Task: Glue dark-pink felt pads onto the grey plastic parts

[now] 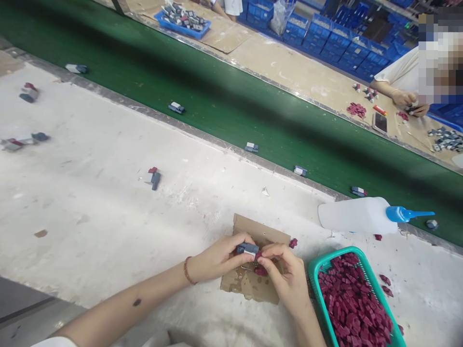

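Observation:
My left hand (226,255) is closed around a small grey-and-white plastic part (247,248), held over a piece of brown cardboard (249,289). My right hand (285,270) pinches a small dark-red plastic piece (258,256) against the right end of that part. Whether the two are joined, I cannot tell. Below the fingers, another dark-red piece (260,271) lies on the cardboard, which has wet-looking spots. One more red piece (293,243) sits by the cardboard's right edge.
To the right stands a green basket (313,274) of dark-red pieces. Behind it lies a white bottle (354,215) with a blue nozzle. A green conveyor belt (217,101) carries several grey-and-white parts. Across it, a co-worker's hands (410,103) handle small parts near a blue tray (181,27).

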Action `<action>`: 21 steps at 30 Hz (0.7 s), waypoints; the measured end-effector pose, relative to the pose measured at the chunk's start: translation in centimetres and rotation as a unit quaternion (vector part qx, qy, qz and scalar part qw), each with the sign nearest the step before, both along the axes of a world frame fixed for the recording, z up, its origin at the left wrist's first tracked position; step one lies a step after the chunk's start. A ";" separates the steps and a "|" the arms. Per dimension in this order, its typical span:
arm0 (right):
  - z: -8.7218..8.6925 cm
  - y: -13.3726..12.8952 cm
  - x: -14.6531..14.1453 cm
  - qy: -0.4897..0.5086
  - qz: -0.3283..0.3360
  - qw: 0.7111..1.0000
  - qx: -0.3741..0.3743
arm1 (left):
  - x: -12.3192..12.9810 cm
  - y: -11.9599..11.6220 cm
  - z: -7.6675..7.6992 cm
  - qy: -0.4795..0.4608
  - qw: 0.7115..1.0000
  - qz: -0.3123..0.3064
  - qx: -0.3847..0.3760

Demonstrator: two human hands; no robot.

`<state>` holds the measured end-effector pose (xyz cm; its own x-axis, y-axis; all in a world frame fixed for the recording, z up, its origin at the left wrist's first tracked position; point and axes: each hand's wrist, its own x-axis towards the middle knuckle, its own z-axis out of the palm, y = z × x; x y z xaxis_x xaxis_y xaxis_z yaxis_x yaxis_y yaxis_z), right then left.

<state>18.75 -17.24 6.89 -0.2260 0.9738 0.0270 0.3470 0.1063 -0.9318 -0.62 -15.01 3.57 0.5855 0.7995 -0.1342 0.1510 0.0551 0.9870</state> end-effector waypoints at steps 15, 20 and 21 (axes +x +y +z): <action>-1.0 -0.8 0.6 0.044 -0.158 0.986 -0.016 | 1.2 10.2 2.6 0.031 0.987 0.066 0.146; -1.2 -0.9 1.1 0.053 -0.185 0.981 -0.015 | 0.6 20.5 0.4 0.209 0.905 0.267 0.256; -1.2 -0.9 1.1 0.048 -0.182 0.982 -0.014 | 0.6 21.7 0.0 0.222 0.896 0.283 0.261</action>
<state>19.84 -18.19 5.65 0.1386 0.9903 0.0035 0.2674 -0.0340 -0.9630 0.02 6.71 3.58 0.0487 0.9732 0.2248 0.6286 -0.2047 0.7503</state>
